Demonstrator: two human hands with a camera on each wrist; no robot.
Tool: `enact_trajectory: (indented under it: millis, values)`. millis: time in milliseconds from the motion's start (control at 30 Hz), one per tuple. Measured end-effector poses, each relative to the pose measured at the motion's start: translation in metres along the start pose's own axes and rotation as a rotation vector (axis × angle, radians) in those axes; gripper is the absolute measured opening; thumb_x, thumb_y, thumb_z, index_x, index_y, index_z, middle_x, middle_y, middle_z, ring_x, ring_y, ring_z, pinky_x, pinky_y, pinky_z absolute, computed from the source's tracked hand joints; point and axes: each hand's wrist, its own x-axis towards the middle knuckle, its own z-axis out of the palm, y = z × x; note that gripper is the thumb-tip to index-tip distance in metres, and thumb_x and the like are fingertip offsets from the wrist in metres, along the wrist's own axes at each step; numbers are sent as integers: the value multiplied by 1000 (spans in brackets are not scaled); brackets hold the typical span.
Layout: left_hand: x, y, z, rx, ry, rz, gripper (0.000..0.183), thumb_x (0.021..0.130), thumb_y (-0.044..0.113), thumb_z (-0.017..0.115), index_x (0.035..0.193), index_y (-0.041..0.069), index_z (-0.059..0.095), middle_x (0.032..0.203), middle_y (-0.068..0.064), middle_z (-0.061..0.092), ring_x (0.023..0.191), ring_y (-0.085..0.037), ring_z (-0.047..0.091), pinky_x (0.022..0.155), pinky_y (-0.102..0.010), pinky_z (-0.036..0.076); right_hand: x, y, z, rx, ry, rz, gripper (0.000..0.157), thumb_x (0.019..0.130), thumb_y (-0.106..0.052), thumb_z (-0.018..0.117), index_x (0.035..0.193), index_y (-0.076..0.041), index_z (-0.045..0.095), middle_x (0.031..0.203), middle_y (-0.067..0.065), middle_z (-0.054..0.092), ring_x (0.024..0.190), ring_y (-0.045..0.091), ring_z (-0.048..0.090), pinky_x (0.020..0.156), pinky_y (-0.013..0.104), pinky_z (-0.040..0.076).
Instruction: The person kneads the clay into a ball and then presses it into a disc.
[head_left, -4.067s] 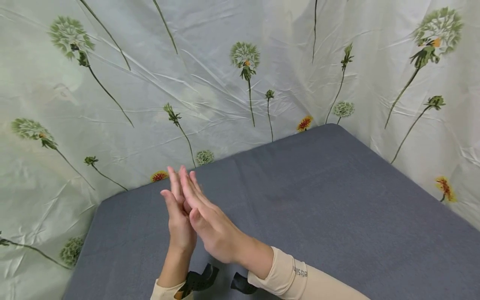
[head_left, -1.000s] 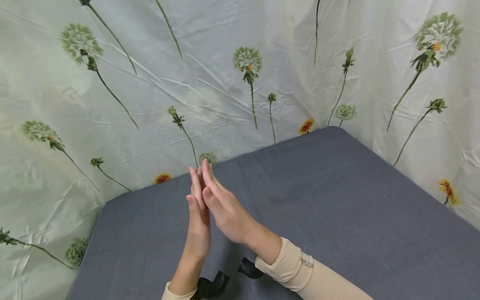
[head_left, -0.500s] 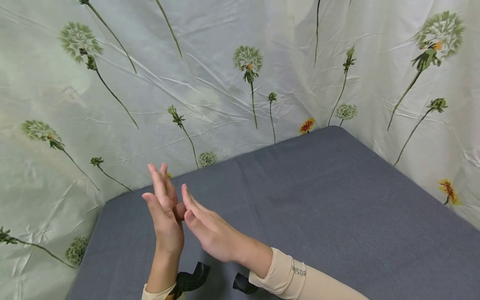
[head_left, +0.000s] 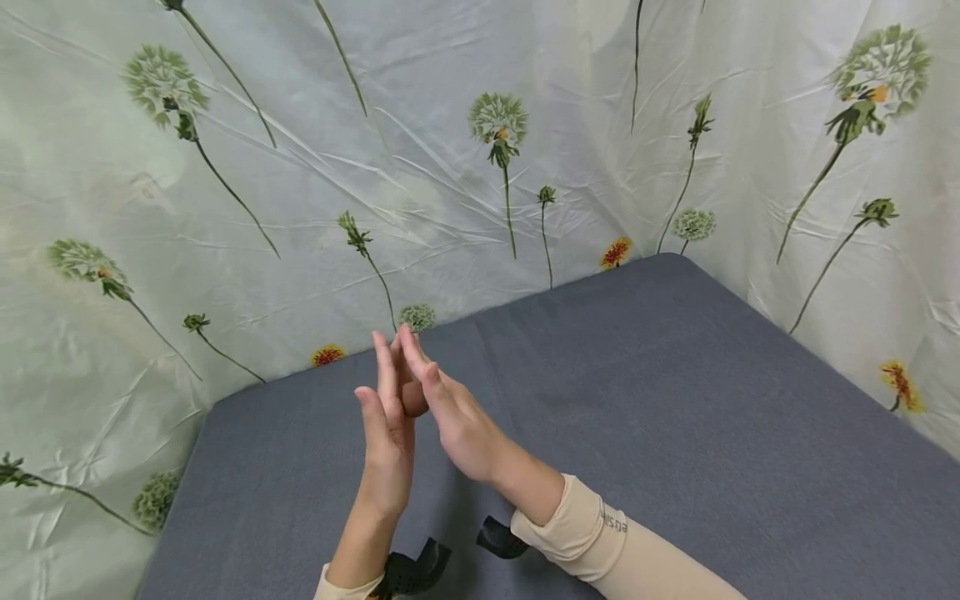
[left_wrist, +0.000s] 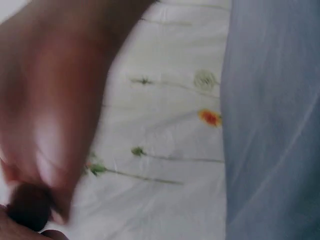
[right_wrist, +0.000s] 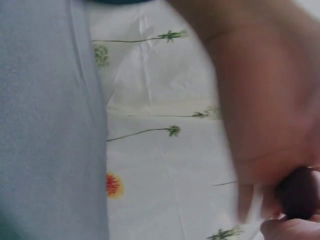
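Observation:
A small round brown ball [head_left: 414, 400] sits between my two palms, above the table. My left hand [head_left: 388, 458] stands upright on the ball's left side, fingers straight and thumb apart. Leaning in from the right, my right hand [head_left: 468, 429] has its fingers extended and meets the left fingertips at the top. Both wrist views are blurred. In the left one the dark ball [left_wrist: 30, 206] lies between the hands at the lower left; in the right one the ball [right_wrist: 298, 193] appears at the lower right, partly covered by fingers.
A dark grey cloth-covered table [head_left: 637, 400] spreads under the hands. Behind it and to the sides hangs a pale curtain [head_left: 285, 192] printed with dandelions. Black wrist straps [head_left: 501, 536] and beige sleeves [head_left: 577, 529] show below the hands.
Half a second ago both hands were lower and further left; they have moved up and right. The ball, hidden one second ago, shows between the palms. The right thumb is raised higher.

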Motion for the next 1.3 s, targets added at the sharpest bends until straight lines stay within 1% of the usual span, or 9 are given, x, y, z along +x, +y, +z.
enact_trajectory:
  millis: [167, 267, 333, 400, 567, 667, 1033, 1167, 1300]
  values:
    - [-4, 14, -1, 5, 48, 58, 77, 106, 76, 1, 169, 37, -19, 181, 11, -10, 168, -13, -14, 135, -55, -7, 1, 8, 6, 23, -65, 94, 82, 109, -70, 1, 173, -18, -4, 180, -12, -4, 167, 6, -3, 138, 46, 5]
    - [-5, 17, -12, -14, 118, 100, 79, 105, 79, 6, 169, 40, -17, 182, 10, -9, 157, -8, 40, 135, -33, 14, -1, 9, 13, 12, -120, 137, 80, 110, -69, 0, 172, -18, -5, 180, -12, 0, 166, 5, 1, 138, 41, 10]
    - [-4, 17, -21, -16, 171, 123, 80, 105, 80, 11, 170, 40, -15, 182, 10, -6, 106, -4, 70, 115, -20, 42, -2, 7, 18, -12, -165, 155, 81, 109, -69, -1, 172, -18, -3, 180, -13, 3, 166, 5, 4, 138, 38, 12]
    - [-2, 16, -30, -4, 232, 116, 80, 105, 81, 13, 170, 42, -12, 182, 11, -5, 102, -1, 68, 81, -17, 51, -2, 4, 22, -36, -214, 163, 82, 108, -70, -4, 173, -19, -1, 179, -15, 3, 166, 4, 5, 137, 35, 14]
    - [4, 5, -38, 21, 298, 30, 74, 106, 78, 10, 170, 45, -8, 181, 18, -2, 167, -3, -7, 130, -31, 29, -5, -6, 24, -41, -234, 98, 81, 108, -69, -6, 173, -20, 0, 179, -16, -2, 166, 5, 1, 138, 36, 12]
    - [6, -2, -30, 31, 247, -28, 75, 106, 78, 9, 170, 43, -10, 181, 15, 0, 169, -9, -5, 137, -53, -6, -5, -10, 17, -14, -154, 24, 80, 110, -67, -3, 173, -18, 1, 179, -14, -3, 167, 7, -4, 138, 40, 7]
    - [-4, 11, 7, 53, 29, -30, 76, 108, 72, 1, 170, 32, -16, 180, 15, -8, 167, -17, 10, 132, -63, -12, 2, 4, -2, 8, 0, 8, 82, 111, -67, 4, 173, -13, 2, 180, -8, -3, 168, 9, -4, 138, 44, 4]
    - [-4, 16, -3, 42, 155, 58, 77, 108, 74, 6, 172, 34, -8, 181, 14, -5, 125, -12, 55, 137, -44, 2, 1, 7, 9, -36, -81, 62, 80, 111, -67, 1, 172, -16, -2, 180, -10, -3, 167, 8, 0, 138, 40, 9]
    - [-1, 16, -23, 20, 267, 141, 78, 108, 75, 13, 173, 34, -4, 182, 12, -1, 61, -10, 49, 110, -18, 42, -3, 5, 22, -109, -180, 78, 81, 109, -69, -4, 172, -18, -3, 180, -11, 0, 167, 7, 7, 137, 34, 16]
